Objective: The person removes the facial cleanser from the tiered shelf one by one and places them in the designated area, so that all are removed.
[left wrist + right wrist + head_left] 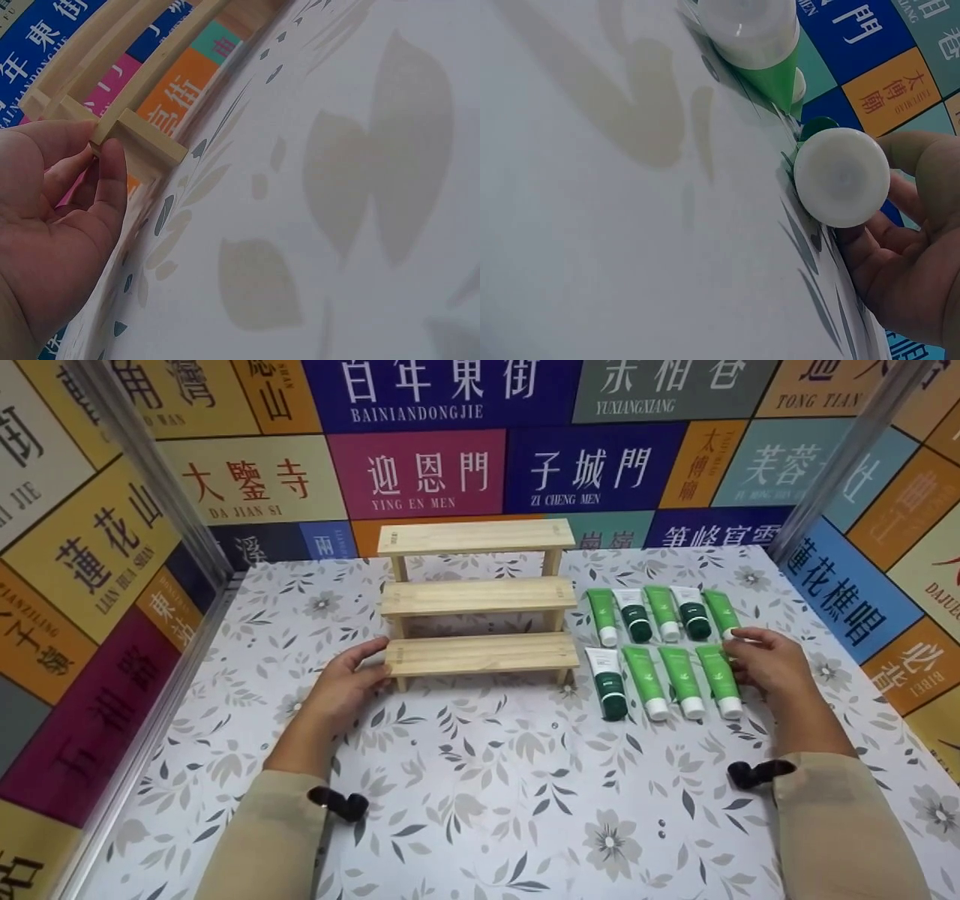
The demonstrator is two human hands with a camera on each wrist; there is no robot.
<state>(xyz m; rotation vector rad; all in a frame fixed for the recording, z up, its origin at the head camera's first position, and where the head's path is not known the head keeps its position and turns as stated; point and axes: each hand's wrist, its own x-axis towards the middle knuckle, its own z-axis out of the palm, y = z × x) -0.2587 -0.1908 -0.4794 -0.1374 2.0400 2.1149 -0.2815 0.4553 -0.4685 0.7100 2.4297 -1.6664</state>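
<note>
A three-tier wooden stand (pixel 480 654) stands on the patterned table. My left hand (pixel 349 679) is at the left end of its lowest board, and in the left wrist view the thumb and fingers pinch the board's corner (pixel 105 129). To the right lie two rows of tubes, some plain green, others white and dark green. At the right end of the rows, my right hand (pixel 769 667) is against the front green tube (pixel 718 673). That tube's white cap (pixel 841 178) covers part of the fingers in the right wrist view, so their hold on it is hidden.
Panels with Chinese lettering (pixel 427 472) surround the table (pixel 480 810) at the back and sides. Clear posts (pixel 847 450) stand at the back corners. Black cameras (pixel 757 774) sit on both wrists. A white and dark-green tube (pixel 607 686) lies nearest the stand.
</note>
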